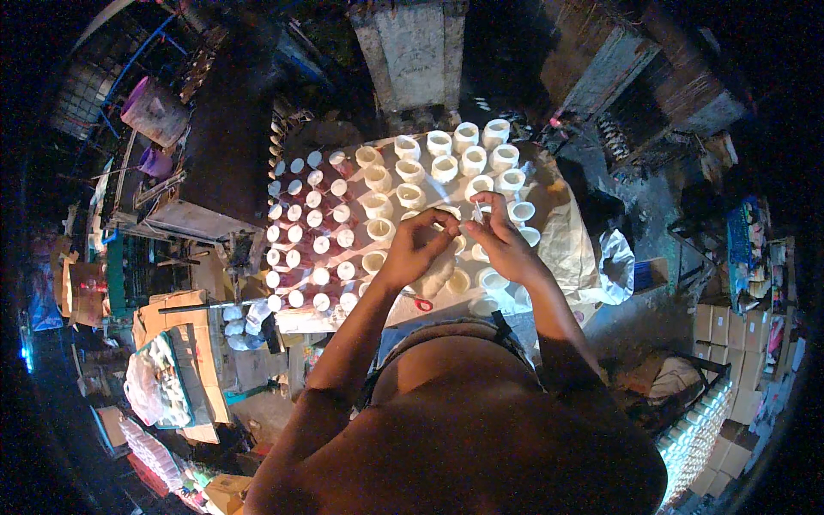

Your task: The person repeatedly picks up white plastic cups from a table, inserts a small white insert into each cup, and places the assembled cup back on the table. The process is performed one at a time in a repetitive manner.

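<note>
Open-mouthed white pots [473,161] stand in rows over the tabletop [300,325], their insides hard to make out. Above the nearer ones, the right hand's [506,245] fingers pinch a small white strip [477,211]; the left hand's [419,246] curl inward, their hold impossible to tell.

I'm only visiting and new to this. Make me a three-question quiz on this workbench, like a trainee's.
1. Which stand farther left? A) open white pots B) small round white-topped items
2. True or false: the left hand and right hand are close together.
3. Fill in: in the picture, just below the left hand, a small looped thing is coloured ____.

Key: 1 B; 2 true; 3 red.
</note>
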The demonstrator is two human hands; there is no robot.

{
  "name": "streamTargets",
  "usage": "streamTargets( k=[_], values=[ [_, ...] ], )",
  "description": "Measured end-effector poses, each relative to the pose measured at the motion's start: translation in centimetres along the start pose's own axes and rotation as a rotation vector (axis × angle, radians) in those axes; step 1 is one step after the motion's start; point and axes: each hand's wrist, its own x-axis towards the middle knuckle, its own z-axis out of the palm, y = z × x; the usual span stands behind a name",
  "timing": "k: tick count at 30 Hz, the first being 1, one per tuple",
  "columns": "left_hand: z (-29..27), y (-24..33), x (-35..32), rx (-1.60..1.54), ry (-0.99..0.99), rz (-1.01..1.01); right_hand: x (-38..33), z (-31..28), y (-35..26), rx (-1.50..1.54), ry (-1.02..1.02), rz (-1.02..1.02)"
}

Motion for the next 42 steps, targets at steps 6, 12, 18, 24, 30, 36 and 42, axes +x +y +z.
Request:
streamTargets(
  k=[6, 12, 18, 24, 30, 36, 42],
  values=[
    [0.9, 0.9, 0.1, 0.022, 0.011, -0.021, 0.0, 0.0, 2.3, -0.231, 0.013, -0.17],
    [0.5, 1.0, -0.3, 0.104, -0.02, 0.034, -0.9, -0.2, -0.5, -0.194, 0.073, -0.136],
    [0.5, -0.2, -0.5, -0.174, 0.067, 0.0, -1.4, -0.7, -2.4, -0.292, 0.12, -0.146],
    [0.1, 0.8, -0.8, -0.212, -0.002, -0.004, -1.6, -0.5, -3.1, -0.467, 0.108, -0.255],
    [-0.2, 2.2, -0.6, -0.043, -0.068, -0.025, -1.8, -0.5, -3.6, -0.486, 0.04, -0.278],
    [-0.4, 1.9, -0.6, -0.025, -0.061, 0.03, -1.7, -0.3, -4.0, -0.288, 0.115, -0.234],
    [-0.8, 2.4, -0.9, -0.147, -0.083, 0.113, -1.4, -1.0, -4.6, -0.318, 0.204, -0.298]
  ],
)
